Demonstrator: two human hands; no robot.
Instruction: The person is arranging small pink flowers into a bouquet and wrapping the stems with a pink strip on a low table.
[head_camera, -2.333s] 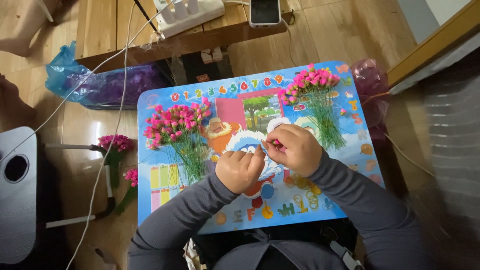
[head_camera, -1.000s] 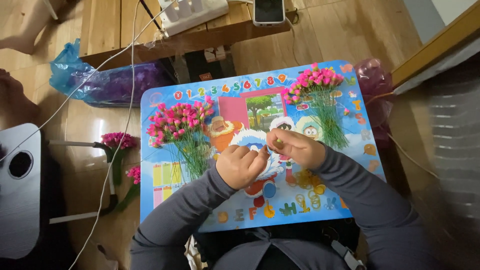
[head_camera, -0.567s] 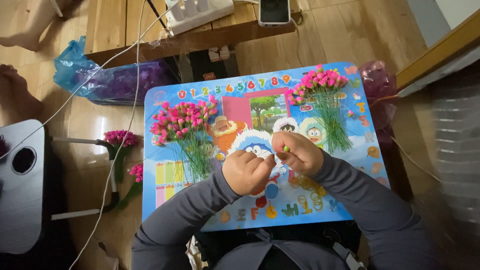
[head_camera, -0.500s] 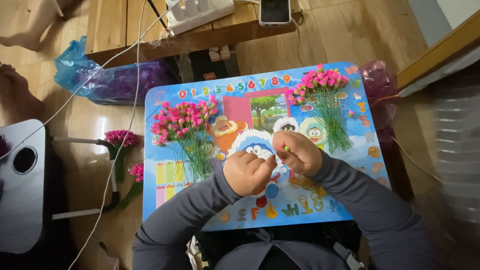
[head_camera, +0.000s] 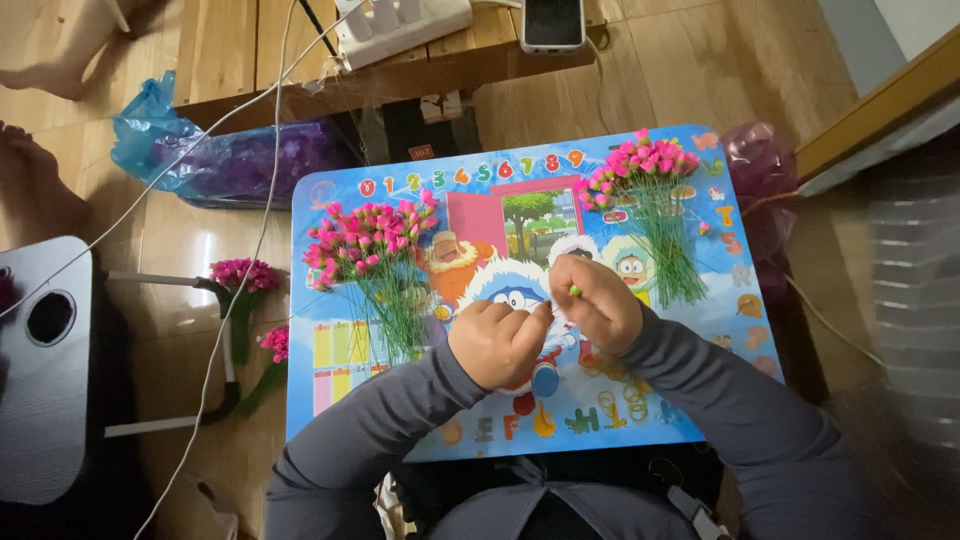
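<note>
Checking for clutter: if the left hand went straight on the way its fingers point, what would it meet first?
The right hand, close by and probably already touching the left hand at the fingertips; depth is unclear.

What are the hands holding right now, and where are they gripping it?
The right hand pinches a thin green stem piece at its tip between fingertips. The left hand meets it there, fingers closed; whether it grips the same piece cannot be told.
</note>
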